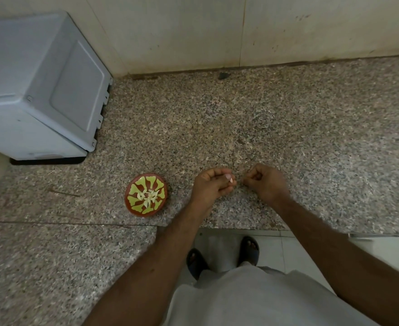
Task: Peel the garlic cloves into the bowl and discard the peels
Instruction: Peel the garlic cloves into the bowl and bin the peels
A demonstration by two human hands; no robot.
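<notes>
A small red bowl [132, 205] with a green flower pattern sits on the speckled granite counter, with several pale peeled garlic cloves [148, 196] in its middle. To the right of the bowl, my left hand [211, 187] pinches a pale garlic clove [229, 177] between thumb and fingertips. My right hand [263, 183] is just right of it with its fingers curled close to the clove; what it holds is too small to tell. Both hands hover low over the counter, apart from the bowl.
A grey boxy appliance [43, 90] stands at the back left against the wall. The granite counter [264, 118] stretches behind and to the right of my hands. Its front edge runs just below them, with the tiled floor and my sandalled feet [224, 255] underneath.
</notes>
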